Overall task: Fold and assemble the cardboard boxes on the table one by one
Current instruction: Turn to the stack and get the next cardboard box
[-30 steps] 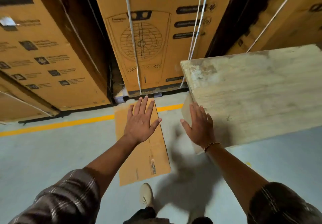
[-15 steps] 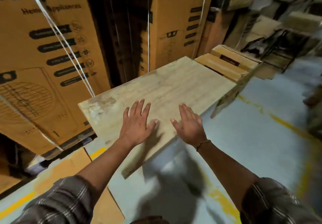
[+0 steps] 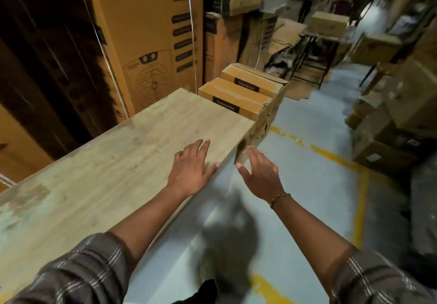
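At the long right edge of the tabletop point(image 3: 118, 162): left hand point(image 3: 190, 170) lies flat, fingers straight, holding nothing; right hand point(image 3: 260, 171) hangs off the edge above the floor point(image 3: 307, 185), fingers straight and empty, close to a flattened cardboard box point(image 3: 264, 119) leaning at the far right corner, contact not discernible. Two closed boxes point(image 3: 233, 100) sit at the far end. Risk: a one-handed grab at its low end probably tips the leaning sheet to the floor, or buckles it off its creases.
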Demonstrator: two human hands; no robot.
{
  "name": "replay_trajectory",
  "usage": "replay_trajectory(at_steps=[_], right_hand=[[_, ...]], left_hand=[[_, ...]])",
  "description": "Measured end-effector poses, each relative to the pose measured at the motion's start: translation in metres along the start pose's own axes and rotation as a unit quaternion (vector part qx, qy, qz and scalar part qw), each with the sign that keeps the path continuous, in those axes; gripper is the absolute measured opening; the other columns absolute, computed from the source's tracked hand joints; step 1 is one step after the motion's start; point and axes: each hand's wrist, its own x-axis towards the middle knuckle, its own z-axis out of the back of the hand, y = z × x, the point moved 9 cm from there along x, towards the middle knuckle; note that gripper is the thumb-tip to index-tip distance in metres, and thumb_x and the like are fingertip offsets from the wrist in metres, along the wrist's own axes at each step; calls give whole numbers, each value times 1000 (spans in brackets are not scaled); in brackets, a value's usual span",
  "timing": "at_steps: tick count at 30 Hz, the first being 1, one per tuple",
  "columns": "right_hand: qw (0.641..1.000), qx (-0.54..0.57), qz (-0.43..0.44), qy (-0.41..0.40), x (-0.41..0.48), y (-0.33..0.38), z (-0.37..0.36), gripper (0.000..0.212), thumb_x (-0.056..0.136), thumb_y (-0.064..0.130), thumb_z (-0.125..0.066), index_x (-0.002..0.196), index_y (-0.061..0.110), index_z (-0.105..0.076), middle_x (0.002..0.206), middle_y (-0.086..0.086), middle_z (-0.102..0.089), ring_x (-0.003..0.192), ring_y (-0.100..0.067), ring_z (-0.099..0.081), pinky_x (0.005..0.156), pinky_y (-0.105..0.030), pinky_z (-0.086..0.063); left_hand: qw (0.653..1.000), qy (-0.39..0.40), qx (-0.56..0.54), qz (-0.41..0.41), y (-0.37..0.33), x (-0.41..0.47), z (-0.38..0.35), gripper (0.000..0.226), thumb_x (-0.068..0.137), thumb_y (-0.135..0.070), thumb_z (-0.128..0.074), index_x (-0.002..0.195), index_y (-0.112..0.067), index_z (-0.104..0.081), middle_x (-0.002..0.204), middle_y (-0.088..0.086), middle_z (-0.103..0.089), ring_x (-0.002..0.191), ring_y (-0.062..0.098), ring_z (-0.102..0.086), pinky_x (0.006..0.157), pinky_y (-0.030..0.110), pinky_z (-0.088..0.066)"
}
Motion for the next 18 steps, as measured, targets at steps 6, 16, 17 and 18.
replay_trajectory(at_steps=[6, 16, 17, 18], right_hand=[[987, 90, -60, 122, 103, -86, -10, 81, 94, 71, -33, 160, 31, -5, 163, -2, -28, 142, -25, -42, 110, -47, -41], [977, 127, -96, 144, 268, -215, 17, 77, 95, 70, -34, 158, 36, -7, 160, -1, -36, 135, -25, -49, 112, -46, -40], [977, 128, -91, 144, 288, -229, 19, 77, 95, 69, -35, 159, 34, -8, 160, -2, -36, 136, -25, -49, 112, -46, -39], [978, 129, -82, 143, 307, -243, 21, 76, 96, 67, -36, 159, 32, -9, 160, -3, -35, 137, -26, -48, 113, -45, -38]], left_hand=[[998, 29, -52, 7, -31, 137, -38, 77, 99, -68, -33, 161, -25, -16, 163, 2, -30, 144, 25, -35, 114, 46, -35], [994, 72, -87, -11, -96, 339, -87, 77, 99, -67, -40, 161, -29, -13, 159, 3, -40, 137, 26, -48, 109, 45, -43], [994, 69, -90, -6, -103, 359, -94, 78, 99, -66, -42, 161, -29, -13, 157, 3, -42, 135, 25, -50, 108, 46, -45], [993, 66, -94, 2, -110, 379, -100, 79, 98, -65, -44, 161, -30, -13, 155, 3, -44, 133, 25, -52, 107, 47, -47]])
